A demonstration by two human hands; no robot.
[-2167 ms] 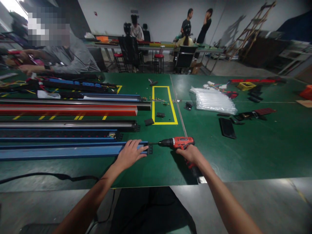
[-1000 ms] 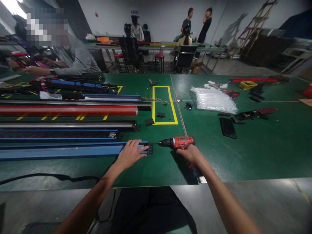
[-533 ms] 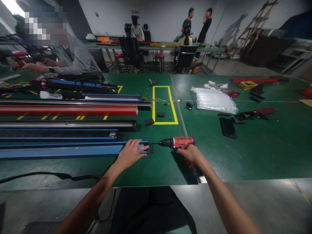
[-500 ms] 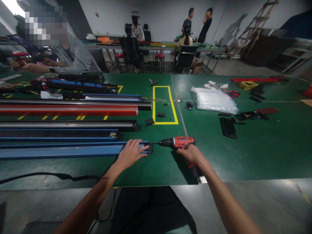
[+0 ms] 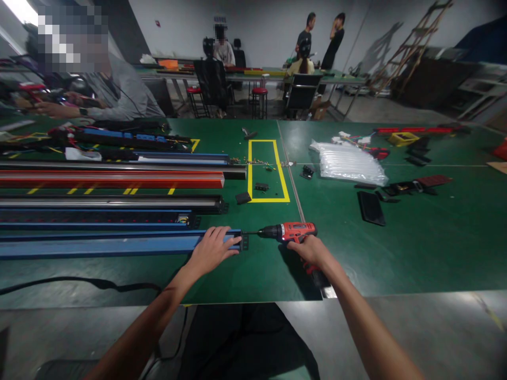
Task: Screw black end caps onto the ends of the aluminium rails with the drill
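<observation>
My left hand (image 5: 214, 248) is wrapped over the right end of a long blue rail (image 5: 119, 246) that lies along the near part of the table. A black end cap (image 5: 245, 242) with small openings sits at that end, just beyond my fingers. My right hand (image 5: 311, 249) grips the handle of a red and black cordless drill (image 5: 297, 230), held on its side and pointing left. Its long thin bit (image 5: 250, 233) reaches the upper part of the end cap; the exact contact at the tip is too small to make out.
Parallel rails, among them an orange one (image 5: 119, 179), lie behind the blue rail. Small black parts and screws lie around a yellow taped rectangle (image 5: 269, 200). To the right are a bubble-wrap bundle (image 5: 350, 162) and a black phone-like slab (image 5: 371, 207). A co-worker (image 5: 122, 87) sits at far left.
Both my hands, the drill and the blue rail stay in place. At far left, the co-worker's hands have shifted slightly.
</observation>
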